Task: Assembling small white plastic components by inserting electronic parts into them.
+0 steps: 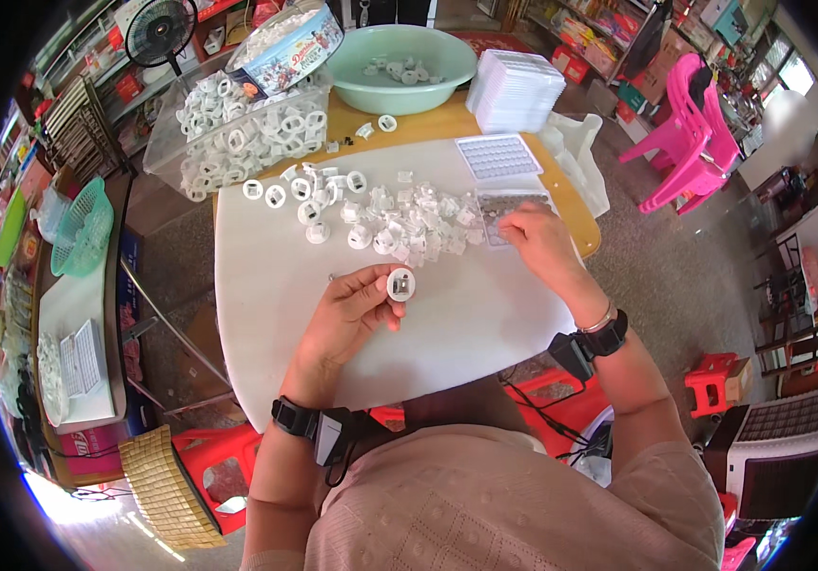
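The left hand (357, 305) is raised above the white bench (266, 314), its thumb and fingers pinched around a small round white plastic cap (400, 284) with a darker square centre, held face-up just nearer the person than the loose heap of white plastic parts (399, 224). The right hand (537, 243) lies palm-down at the right end of that heap, fingers curled together with the tips pressing on a small clear compartment tray (514, 205); whether anything is pinched under those fingertips cannot be told. Just beyond that tray, farther from the heap, lies a second clear gridded tray (497, 155). A black wrist strap with a small device sits on each forearm. Left of the heap, a few single white rings (264, 191) lie apart on the bench. Beyond the heap, at the far left corner, stands a clear plastic bin (238, 138) full of the same white ring-shaped parts, with a round printed tin (290, 48) resting on top of it. To the right of the bin, past the heap, sits a pale green basin (399, 71) holding a few more white pieces, and right of that a tall stack of clear trays (516, 90). Farther right of the stack, well away from the heap, stand pink plastic chairs (690, 133) on the floor. Far left of the heap, a green mesh basket (81, 228) rests on a side counter.
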